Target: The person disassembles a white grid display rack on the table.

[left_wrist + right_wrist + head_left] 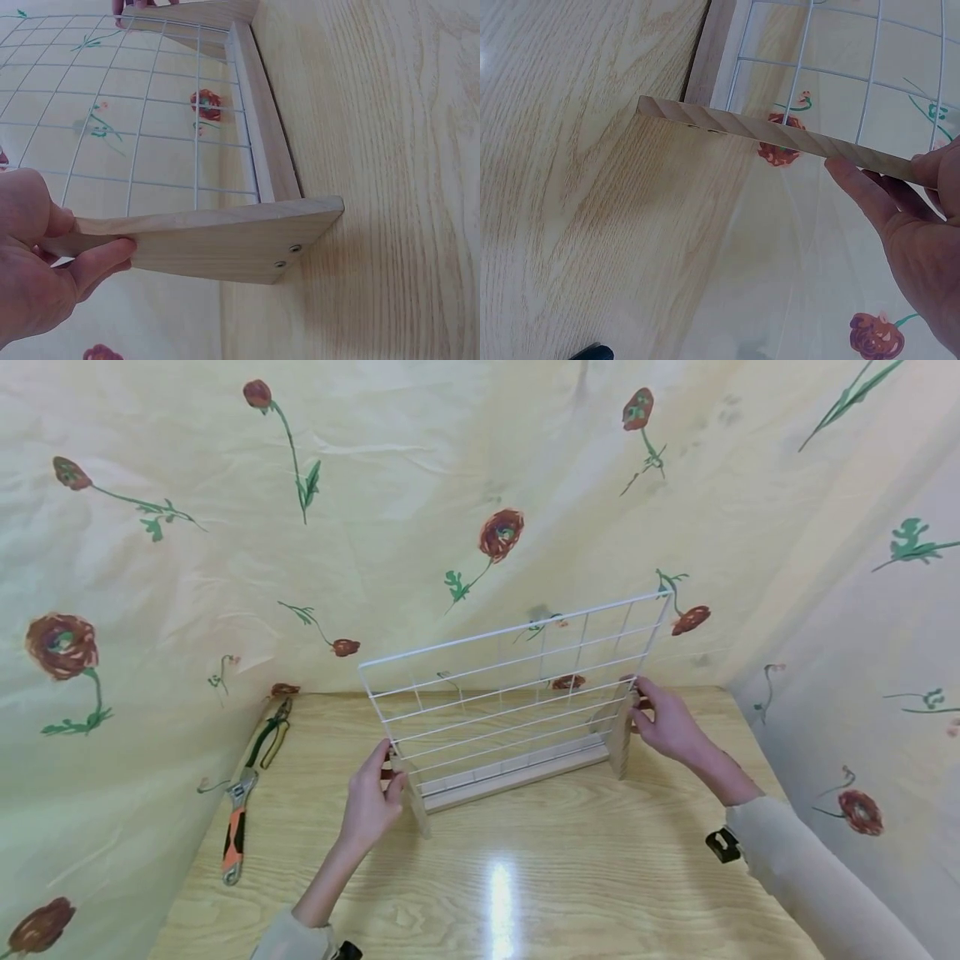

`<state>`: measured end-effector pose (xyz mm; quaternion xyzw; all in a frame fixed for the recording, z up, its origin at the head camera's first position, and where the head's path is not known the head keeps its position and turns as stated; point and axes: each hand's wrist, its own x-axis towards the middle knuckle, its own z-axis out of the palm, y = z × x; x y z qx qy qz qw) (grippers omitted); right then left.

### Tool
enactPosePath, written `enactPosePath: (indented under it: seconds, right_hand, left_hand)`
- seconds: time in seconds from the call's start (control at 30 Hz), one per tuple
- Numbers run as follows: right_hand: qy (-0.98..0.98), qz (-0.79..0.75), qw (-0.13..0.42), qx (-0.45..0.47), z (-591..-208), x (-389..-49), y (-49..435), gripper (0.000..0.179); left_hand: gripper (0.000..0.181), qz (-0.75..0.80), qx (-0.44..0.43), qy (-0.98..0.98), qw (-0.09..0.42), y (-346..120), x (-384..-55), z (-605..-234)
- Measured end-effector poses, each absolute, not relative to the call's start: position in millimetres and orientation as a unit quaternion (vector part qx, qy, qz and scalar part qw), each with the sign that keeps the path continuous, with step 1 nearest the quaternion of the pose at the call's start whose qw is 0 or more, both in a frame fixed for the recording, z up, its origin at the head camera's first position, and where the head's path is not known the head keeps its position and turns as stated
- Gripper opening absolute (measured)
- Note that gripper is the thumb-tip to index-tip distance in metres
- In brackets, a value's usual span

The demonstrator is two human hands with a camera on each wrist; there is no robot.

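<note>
A white wire grid panel (517,681) stands upright in a wooden base bar (517,777) with a wooden end foot at each side. My left hand (371,802) grips the left wooden foot (217,244), thumb on top and fingers (97,262) curled under it. My right hand (667,722) holds the right wooden foot (780,135), fingers (870,199) wrapped beneath its edge. The rack rests on the wooden table (525,877), tilted slightly back toward the wall. Two screws (289,255) show in the left foot.
An adjustable wrench with orange grip (236,827) and green-handled pliers (272,735) lie at the table's left edge. Floral yellow cloth (420,510) covers the walls behind and at both sides. A small black object (722,843) sits by my right sleeve.
</note>
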<state>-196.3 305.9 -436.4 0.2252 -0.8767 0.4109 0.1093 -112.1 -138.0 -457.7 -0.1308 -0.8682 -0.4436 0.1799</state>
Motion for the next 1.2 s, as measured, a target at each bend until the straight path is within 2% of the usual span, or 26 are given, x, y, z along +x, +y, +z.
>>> enactPosePath:
  seconds: [0.53,0.8,1.2]
  right_hand:
    - [-0.877,0.409,0.112,0.227,-438.7,-191.7,296.9,0.046]
    - [-0.887,0.380,0.122,0.234,-437.9,-190.8,299.4,0.049]
    - [-0.877,0.377,0.161,0.251,-441.6,-189.9,293.8,0.051]
  left_hand:
    - [0.050,-0.453,-0.126,-0.860,0.200,-143.4,-100.3,-460.7]
    - [0.062,-0.439,-0.138,-0.858,0.228,-142.0,-101.2,-466.1]
    - [0.057,-0.440,-0.126,-0.861,0.223,-143.6,-94.0,-464.1]
